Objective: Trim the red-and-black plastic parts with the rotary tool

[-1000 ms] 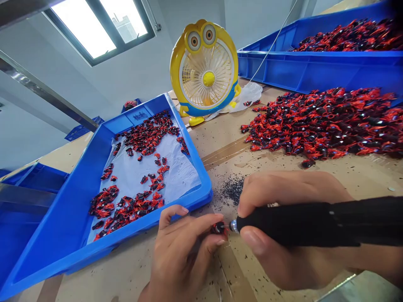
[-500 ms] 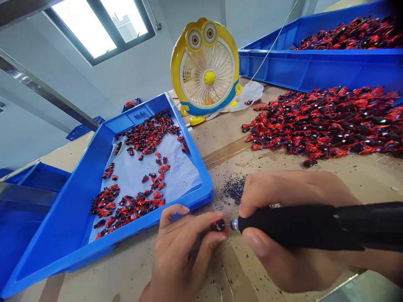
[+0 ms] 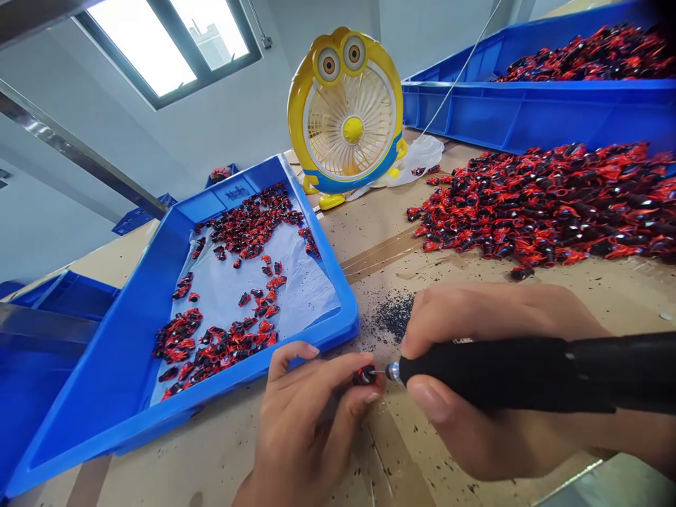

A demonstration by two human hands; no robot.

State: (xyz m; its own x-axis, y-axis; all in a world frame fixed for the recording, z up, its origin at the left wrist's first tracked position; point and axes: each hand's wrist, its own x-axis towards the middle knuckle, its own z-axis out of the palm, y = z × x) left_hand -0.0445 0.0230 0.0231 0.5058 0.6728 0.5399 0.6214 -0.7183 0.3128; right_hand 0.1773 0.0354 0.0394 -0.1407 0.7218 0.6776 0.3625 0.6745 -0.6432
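Note:
Between the thumb and forefinger of my left hand (image 3: pixel 311 415) is a small red and black part (image 3: pixel 364 375), its dark end facing right. My right hand (image 3: pixel 491 380) is wrapped round a thick black pen-shaped tool (image 3: pixel 507 373) that points left. The tool's thin metal tip meets the dark end of the part. Up and to the left, a blue tray (image 3: pixel 346 310) lined with white sheet holds many similar parts. A large heap of red and black parts (image 3: pixel 549 204) lies on the cardboard-covered table (image 3: pixel 364 239) at the right.
A yellow and blue fan (image 3: pixel 353 130) stands behind the tray, beside a crumpled plastic bag (image 3: pixel 425 151). Blue bins (image 3: pixel 528 116) with more parts are at the back right. Black shavings (image 3: pixel 395 317) lie just above my hands. Another blue bin (image 3: pixel 74 296) is at far left.
The rear of the black tool has risen slightly, and its tip has shifted a little on the held part. My left hand stays nearly in place, still pinching the part.

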